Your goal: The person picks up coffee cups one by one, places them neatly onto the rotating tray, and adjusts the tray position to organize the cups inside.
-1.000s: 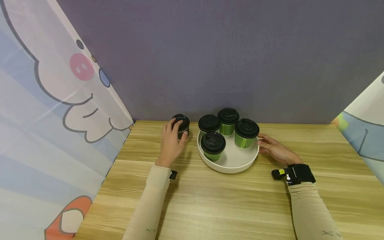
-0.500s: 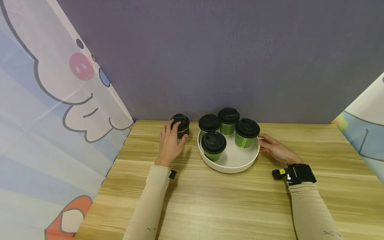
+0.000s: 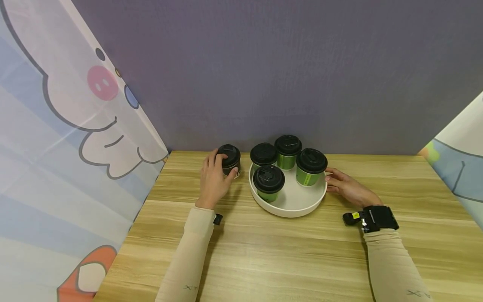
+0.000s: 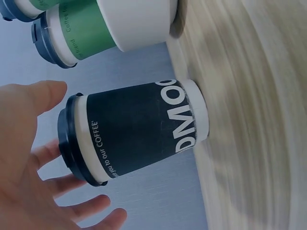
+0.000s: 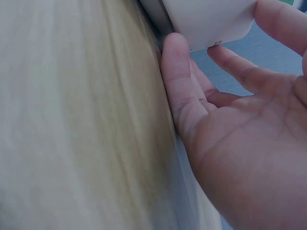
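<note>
A paper coffee cup (image 4: pixel 139 127) with a black sleeve, white lettering and black lid stands on the table, left of the tray. My left hand (image 3: pixel 215 181) is spread around its lid; the fingers reach the lid's far left side, and the thumb is a little apart from it in the left wrist view. Several green coffee cups (image 3: pixel 307 177) with black lids stand in a round white tray (image 3: pixel 290 212). At the tray's right side, my right hand (image 3: pixel 348 189) touches the outer wall with relaxed fingers, its lower edge close to the tabletop.
The wooden table (image 3: pixel 264 260) ends at a grey wall (image 3: pixel 286 75) just behind the cups. A printed curtain (image 3: pixel 75 167) hangs along the left table edge, and another printed sheet (image 3: pixel 464 167) is on the right.
The black cup has shifted slightly to the right, with my left hand's fingers around its lid. My right hand and the tray have stayed nearly still.
</note>
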Action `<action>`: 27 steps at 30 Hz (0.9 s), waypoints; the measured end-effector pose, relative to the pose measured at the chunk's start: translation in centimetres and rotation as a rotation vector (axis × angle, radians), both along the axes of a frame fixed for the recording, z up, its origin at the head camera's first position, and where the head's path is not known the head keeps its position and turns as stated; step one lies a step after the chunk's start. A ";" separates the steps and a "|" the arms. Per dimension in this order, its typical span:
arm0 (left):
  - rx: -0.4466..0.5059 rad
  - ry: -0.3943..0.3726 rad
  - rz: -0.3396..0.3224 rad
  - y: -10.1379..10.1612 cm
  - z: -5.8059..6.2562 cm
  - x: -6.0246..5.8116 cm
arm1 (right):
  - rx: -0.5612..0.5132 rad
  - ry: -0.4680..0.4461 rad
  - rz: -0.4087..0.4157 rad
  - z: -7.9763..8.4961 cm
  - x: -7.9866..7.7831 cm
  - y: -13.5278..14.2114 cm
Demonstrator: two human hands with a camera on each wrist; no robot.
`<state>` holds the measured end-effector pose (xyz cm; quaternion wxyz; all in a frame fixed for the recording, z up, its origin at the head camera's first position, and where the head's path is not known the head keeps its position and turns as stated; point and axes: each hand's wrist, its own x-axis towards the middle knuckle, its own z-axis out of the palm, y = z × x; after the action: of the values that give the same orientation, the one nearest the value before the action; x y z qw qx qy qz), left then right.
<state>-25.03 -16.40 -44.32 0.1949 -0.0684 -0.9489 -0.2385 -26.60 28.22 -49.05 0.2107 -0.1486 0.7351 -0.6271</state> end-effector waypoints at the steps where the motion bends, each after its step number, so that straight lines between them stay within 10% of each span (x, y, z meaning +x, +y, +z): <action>1: 0.007 0.004 -0.001 0.0 -0.1 0.0 | 0.001 0.001 0.000 0.0 0.0 0.0; 27: 0.102 0.120 0.042 0.0 -0.8 -0.6 | 0.005 0.005 -0.015 -0.1 -0.1 0.1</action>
<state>-25.66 -16.35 -45.16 0.2596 -0.0525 -0.9234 -0.2779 -26.68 28.34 -49.15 0.2046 -0.1439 0.7384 -0.6263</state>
